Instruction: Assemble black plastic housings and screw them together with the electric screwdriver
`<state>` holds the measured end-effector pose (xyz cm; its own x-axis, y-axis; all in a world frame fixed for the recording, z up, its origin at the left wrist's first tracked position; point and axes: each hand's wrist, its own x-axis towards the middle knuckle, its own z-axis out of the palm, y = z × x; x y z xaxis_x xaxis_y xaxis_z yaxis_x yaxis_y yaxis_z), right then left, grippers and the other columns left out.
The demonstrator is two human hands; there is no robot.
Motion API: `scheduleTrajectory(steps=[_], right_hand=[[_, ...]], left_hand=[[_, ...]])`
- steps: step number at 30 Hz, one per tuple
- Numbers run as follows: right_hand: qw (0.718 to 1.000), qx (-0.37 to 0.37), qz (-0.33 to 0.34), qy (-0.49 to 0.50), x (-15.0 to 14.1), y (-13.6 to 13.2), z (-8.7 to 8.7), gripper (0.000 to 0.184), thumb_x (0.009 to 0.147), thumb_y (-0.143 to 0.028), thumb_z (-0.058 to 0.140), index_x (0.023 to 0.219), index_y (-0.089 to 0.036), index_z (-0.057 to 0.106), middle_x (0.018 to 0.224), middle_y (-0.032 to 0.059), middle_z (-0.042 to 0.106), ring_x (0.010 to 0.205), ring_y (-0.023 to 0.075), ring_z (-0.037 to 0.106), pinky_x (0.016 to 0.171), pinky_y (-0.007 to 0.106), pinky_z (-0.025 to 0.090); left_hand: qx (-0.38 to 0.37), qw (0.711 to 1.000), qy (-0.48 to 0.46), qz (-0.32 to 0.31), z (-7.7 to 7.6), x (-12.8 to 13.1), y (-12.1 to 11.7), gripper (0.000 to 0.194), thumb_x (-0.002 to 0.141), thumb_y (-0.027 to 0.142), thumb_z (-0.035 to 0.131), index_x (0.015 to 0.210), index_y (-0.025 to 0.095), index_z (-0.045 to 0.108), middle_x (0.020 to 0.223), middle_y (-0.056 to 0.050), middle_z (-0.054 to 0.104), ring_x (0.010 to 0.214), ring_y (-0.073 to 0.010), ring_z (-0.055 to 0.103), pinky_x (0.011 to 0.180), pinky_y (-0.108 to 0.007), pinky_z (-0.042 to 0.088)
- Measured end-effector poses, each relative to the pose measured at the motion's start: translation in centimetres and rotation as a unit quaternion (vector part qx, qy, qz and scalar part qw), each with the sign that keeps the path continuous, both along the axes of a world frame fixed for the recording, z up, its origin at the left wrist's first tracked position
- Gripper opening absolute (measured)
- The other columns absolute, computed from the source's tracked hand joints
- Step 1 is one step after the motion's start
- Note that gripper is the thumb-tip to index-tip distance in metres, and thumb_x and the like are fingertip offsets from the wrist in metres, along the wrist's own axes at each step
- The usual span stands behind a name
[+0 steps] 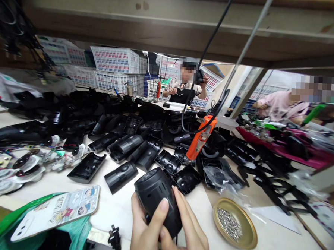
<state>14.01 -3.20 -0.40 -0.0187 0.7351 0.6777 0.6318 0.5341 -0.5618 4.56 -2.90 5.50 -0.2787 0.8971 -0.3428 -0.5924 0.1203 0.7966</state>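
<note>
Both my hands hold one black rounded plastic housing (156, 193) just above the near edge of the white table (115, 208). My left hand (144, 234) grips it from below, thumb pressed on its side. From the right, my right hand (191, 230) wraps around it with the fingers lying along the shell. An orange electric screwdriver (201, 138) hangs on a cable above the table behind the housing. A gold dish (247, 239) of small silver screws sits just right of my hands.
Several black housing halves (122, 145) lie across the table's middle and back. A phone (58, 210) rests on a green bag at front left, and wired parts (19, 165) lie at far left. Two other people (185, 89) (282, 105) work behind, among white crates (114, 60).
</note>
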Motion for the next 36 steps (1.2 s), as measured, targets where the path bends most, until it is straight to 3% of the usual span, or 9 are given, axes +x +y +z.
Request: scheduleTrajectory(steps=[8, 12, 15, 18, 22, 24, 29, 32, 36], right_hand=[[0.988, -0.062, 0.12, -0.069, 2.3, 0.6, 1.7, 0.073, 0.102, -0.036, 0.06, 0.166, -0.025, 0.026, 0.161, 0.0091, 0.047, 0.143, 0.0294, 0.052, 0.115, 0.042, 0.049], [0.97, -0.125, 0.19, 0.087, 1.5, 0.5, 1.1, 0.08, 0.099, -0.06, 0.057, 0.166, -0.029, 0.025, 0.164, 0.0116, 0.041, 0.148, 0.0331, 0.043, 0.118, 0.051, 0.042], [0.964, -0.14, 0.136, 0.18, 0.4, -0.1, -0.1, 0.059, 0.102, -0.047, 0.06, 0.157, -0.029, 0.045, 0.157, 0.012, 0.053, 0.142, 0.0297, 0.054, 0.116, 0.046, 0.048], [0.966, -0.135, 0.067, 0.212, -0.2, -0.3, 0.0, 0.039, 0.102, -0.039, 0.061, 0.14, -0.028, 0.064, 0.143, 0.0095, 0.066, 0.131, 0.0264, 0.064, 0.113, 0.04, 0.053], [0.948, -0.174, 0.022, 0.267, -0.1, 0.0, 1.8, 0.031, 0.101, -0.046, 0.059, 0.12, -0.024, 0.069, 0.117, 0.0093, 0.076, 0.101, 0.0227, 0.076, 0.088, 0.03, 0.064], [0.957, -0.157, -0.002, 0.243, -0.1, 0.1, 2.1, 0.025, 0.098, -0.044, 0.064, 0.11, -0.023, 0.069, 0.101, 0.0071, 0.076, 0.089, 0.0213, 0.076, 0.08, 0.028, 0.064], [0.976, -0.108, -0.034, 0.188, -1.4, -0.5, 0.2, 0.02, 0.101, -0.038, 0.059, 0.107, -0.024, 0.073, 0.091, 0.0057, 0.077, 0.08, 0.0206, 0.075, 0.076, 0.027, 0.063], [0.959, -0.141, -0.039, 0.244, -2.2, -0.7, -0.2, 0.027, 0.102, -0.042, 0.056, 0.107, -0.023, 0.074, 0.096, 0.0085, 0.077, 0.085, 0.0227, 0.076, 0.07, 0.027, 0.064], [0.897, -0.261, 0.021, 0.357, -2.5, -0.6, 0.9, 0.04, 0.098, -0.057, 0.058, 0.102, -0.02, 0.073, 0.079, 0.0053, 0.07, 0.058, 0.0177, 0.069, 0.05, 0.023, 0.059]], left_hand=[[0.026, 0.999, -0.018, 0.031, -0.3, 0.3, -0.4, 0.09, 0.074, 0.05, 0.088, 0.149, 0.035, 0.042, 0.133, -0.005, 0.07, 0.123, -0.0264, 0.068, 0.107, -0.032, 0.05], [-0.035, 0.992, -0.12, 0.032, 0.5, -1.1, 0.2, 0.065, 0.089, 0.036, 0.073, 0.149, 0.03, 0.048, 0.128, -0.007, 0.074, 0.116, -0.0265, 0.072, 0.098, -0.035, 0.06], [-0.099, 0.982, -0.157, 0.03, 1.4, -2.1, 0.7, 0.047, 0.096, 0.028, 0.062, 0.14, 0.013, 0.059, 0.117, -0.015, 0.078, 0.095, -0.0268, 0.078, 0.085, -0.038, 0.066], [-0.116, 0.977, -0.177, 0.006, 1.7, -2.4, 1.0, 0.045, 0.099, 0.031, 0.058, 0.134, 0.002, 0.06, 0.108, -0.022, 0.079, 0.084, -0.0279, 0.079, 0.072, -0.039, 0.068], [-0.084, 0.976, -0.2, 0.028, 1.4, -2.0, 1.0, 0.046, 0.102, 0.033, 0.053, 0.137, 0.002, 0.057, 0.11, -0.023, 0.078, 0.088, -0.03, 0.079, 0.071, -0.039, 0.068], [-0.072, 0.976, -0.202, 0.041, 1.1, -1.9, 1.0, 0.045, 0.103, 0.032, 0.052, 0.137, 0.003, 0.056, 0.109, -0.022, 0.078, 0.087, -0.0288, 0.079, 0.07, -0.037, 0.068], [-0.062, 0.977, -0.198, 0.05, 0.4, -1.9, 1.1, 0.042, 0.102, 0.029, 0.055, 0.135, 0.003, 0.058, 0.112, -0.023, 0.076, 0.088, -0.0275, 0.079, 0.07, -0.033, 0.068], [-0.072, 0.977, -0.188, 0.064, 0.4, -1.7, 1.1, 0.04, 0.102, 0.03, 0.055, 0.131, 0.003, 0.059, 0.107, -0.022, 0.077, 0.085, -0.0267, 0.079, 0.072, -0.034, 0.068], [-0.072, 0.982, -0.157, 0.078, 0.5, -1.6, 1.1, 0.034, 0.102, 0.03, 0.056, 0.123, 0.005, 0.064, 0.105, -0.019, 0.078, 0.086, -0.0236, 0.079, 0.073, -0.031, 0.067]])
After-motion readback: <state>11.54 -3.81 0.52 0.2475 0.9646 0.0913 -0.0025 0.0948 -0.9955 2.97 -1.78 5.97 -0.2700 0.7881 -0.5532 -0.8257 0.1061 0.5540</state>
